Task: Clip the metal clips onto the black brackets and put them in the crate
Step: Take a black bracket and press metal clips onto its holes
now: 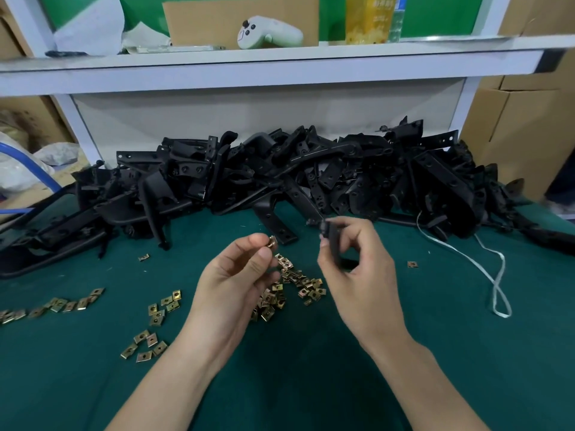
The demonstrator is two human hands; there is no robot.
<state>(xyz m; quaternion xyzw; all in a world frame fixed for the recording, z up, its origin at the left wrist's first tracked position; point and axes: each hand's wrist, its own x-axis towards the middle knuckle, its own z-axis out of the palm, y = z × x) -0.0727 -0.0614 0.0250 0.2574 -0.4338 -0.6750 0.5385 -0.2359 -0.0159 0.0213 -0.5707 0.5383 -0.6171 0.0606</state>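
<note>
My left hand [239,272] pinches one brass-coloured metal clip [272,242] between thumb and forefinger, held above the green table. My right hand [354,262] grips a small black bracket [332,241], upright, a short way right of the clip; the two parts are apart. Under and between my hands lies a heap of loose metal clips [289,287]. More clips are scattered at the left [155,312] and along the left edge [56,306]. A big pile of black brackets [295,172] stretches across the back of the table. No crate is in view.
A white string [494,275] loops on the green mat [311,368] at the right. A white shelf [280,57] overhangs the back, carrying a white controller [267,32] and cardboard. Cardboard boxes [522,126] stand at the right; a blue hose [28,163] at the left.
</note>
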